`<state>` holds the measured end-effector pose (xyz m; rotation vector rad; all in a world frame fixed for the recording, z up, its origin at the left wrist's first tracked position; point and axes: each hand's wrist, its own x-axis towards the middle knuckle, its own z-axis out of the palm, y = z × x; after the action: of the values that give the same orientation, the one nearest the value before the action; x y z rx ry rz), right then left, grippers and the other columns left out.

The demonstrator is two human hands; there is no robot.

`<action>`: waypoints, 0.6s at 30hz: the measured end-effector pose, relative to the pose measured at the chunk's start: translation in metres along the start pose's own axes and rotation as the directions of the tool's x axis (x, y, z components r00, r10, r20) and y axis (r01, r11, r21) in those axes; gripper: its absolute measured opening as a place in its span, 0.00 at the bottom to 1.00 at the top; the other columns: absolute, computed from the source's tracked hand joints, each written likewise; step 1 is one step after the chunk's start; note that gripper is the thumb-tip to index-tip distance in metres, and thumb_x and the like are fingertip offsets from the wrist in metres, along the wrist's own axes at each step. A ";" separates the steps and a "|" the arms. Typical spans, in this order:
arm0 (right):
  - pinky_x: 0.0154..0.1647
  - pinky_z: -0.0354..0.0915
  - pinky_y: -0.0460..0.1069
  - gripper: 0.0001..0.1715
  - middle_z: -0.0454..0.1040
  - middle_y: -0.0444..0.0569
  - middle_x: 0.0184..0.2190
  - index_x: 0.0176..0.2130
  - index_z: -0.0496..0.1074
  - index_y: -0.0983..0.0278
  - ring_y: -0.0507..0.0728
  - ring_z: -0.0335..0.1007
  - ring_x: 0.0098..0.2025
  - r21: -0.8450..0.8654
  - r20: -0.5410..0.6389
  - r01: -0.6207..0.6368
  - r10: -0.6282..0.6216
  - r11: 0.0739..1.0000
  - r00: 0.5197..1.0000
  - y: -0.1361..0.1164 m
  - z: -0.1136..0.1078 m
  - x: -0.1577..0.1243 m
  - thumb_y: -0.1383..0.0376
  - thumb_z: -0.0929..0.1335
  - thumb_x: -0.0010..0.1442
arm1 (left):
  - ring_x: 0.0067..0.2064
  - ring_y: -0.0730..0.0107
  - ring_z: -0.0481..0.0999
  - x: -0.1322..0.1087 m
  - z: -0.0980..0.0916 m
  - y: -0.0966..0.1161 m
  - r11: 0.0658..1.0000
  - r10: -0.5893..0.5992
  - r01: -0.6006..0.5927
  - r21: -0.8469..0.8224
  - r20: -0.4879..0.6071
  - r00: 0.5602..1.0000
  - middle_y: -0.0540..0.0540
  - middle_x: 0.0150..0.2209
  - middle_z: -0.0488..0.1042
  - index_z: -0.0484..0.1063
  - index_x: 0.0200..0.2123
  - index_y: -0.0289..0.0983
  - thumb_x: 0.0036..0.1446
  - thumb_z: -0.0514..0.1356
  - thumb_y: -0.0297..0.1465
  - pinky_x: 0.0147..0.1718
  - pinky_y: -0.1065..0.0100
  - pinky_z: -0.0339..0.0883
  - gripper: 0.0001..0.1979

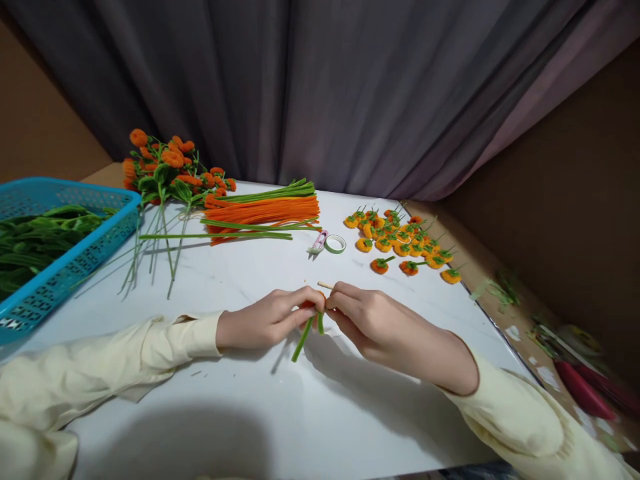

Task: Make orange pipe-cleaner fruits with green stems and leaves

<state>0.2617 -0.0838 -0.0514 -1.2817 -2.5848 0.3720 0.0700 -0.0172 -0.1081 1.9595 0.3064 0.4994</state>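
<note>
My left hand [275,319] is closed in a pinch on a small orange pipe-cleaner flower, mostly hidden by the fingers. Two ends of a green pipe cleaner [302,341] hang below those fingertips. Pressed up against the same flower, my right hand [376,319] has its fingers closed around a thin wooden stick [325,285], whose pale tip pokes out toward the left. Beyond the hands lie small scissors [318,243] with a pinkish handle, beside a roll of green tape [335,245].
Finished-looking orange flower heads [403,240] spread at the back right. Bundles of orange pipe cleaners [263,212] and green pipe cleaners [280,192] lie at the back centre. Orange flowers on stems [170,160] and a blue basket [75,267] of green leaves [45,243] occupy the left.
</note>
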 end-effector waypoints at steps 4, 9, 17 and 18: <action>0.25 0.62 0.43 0.08 0.71 0.46 0.26 0.32 0.69 0.68 0.48 0.67 0.23 0.398 0.103 -0.139 0.106 0.907 0.989 0.009 -0.005 0.007 0.73 0.62 0.60 | 0.34 0.68 0.69 -0.004 0.001 -0.001 0.978 0.099 -0.103 0.178 0.033 0.995 0.44 0.35 0.71 0.67 0.41 0.38 0.60 0.49 0.24 0.35 0.71 0.59 0.11; 0.21 0.62 0.43 0.09 0.70 0.44 0.27 0.33 0.68 0.68 0.47 0.68 0.18 0.620 0.325 -0.374 0.209 0.690 0.923 0.021 0.000 0.008 0.68 0.61 0.61 | 0.37 0.68 0.71 -0.002 0.000 -0.006 0.964 0.077 -0.073 0.257 -0.005 0.997 0.43 0.41 0.70 0.60 0.48 0.38 0.63 0.48 0.29 0.36 0.69 0.62 0.11; 0.27 0.61 0.46 0.09 0.67 0.50 0.29 0.35 0.66 0.68 0.52 0.64 0.27 0.072 -0.325 -0.106 0.123 0.992 0.938 0.008 0.023 -0.004 0.71 0.58 0.63 | 0.30 0.74 0.69 0.002 -0.007 0.017 0.881 0.067 0.078 0.467 -0.286 0.956 0.50 0.29 0.71 0.67 0.31 0.36 0.64 0.49 0.33 0.32 0.73 0.60 0.11; 0.27 0.61 0.47 0.10 0.67 0.51 0.30 0.36 0.66 0.68 0.52 0.63 0.27 -0.011 -0.356 -0.102 0.091 0.995 0.930 0.006 0.028 -0.005 0.72 0.58 0.64 | 0.29 0.75 0.68 0.003 -0.007 0.021 0.896 0.019 0.111 0.430 -0.288 0.957 0.51 0.28 0.71 0.68 0.30 0.36 0.64 0.49 0.33 0.30 0.74 0.60 0.12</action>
<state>0.2601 -0.0879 -0.0797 -1.3479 -2.2378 0.1043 0.0690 -0.0195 -0.0864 2.3133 0.7023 0.7337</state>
